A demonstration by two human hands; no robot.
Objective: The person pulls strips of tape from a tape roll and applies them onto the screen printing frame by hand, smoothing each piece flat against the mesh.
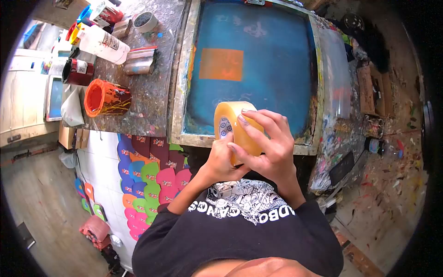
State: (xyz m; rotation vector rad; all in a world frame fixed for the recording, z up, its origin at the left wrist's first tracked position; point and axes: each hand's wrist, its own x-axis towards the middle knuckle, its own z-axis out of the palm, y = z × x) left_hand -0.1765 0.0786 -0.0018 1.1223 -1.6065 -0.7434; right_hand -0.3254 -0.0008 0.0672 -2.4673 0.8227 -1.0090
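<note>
A wide roll of yellowish clear tape (253, 121) is held upright in front of my chest, over the near edge of a framed blue screen (277, 69). My left hand (224, 159) grips the roll low on its left side, with the thumb at the core. On the roll's right side, my right hand (272, 145) rests its fingertips on the tape surface, fingers bent and apart, the thumb near the roll's lower part. An orange rectangle (221, 64) shows on the screen beyond the roll.
On the stained table (157, 104) at left stand an orange paint pot (108, 98), a dark red jar (77, 72), a white bottle (104, 44) and a grey tape roll (145, 21). Colourful cut pieces (150, 177) lie below. A wooden frame (177, 115) borders the screen.
</note>
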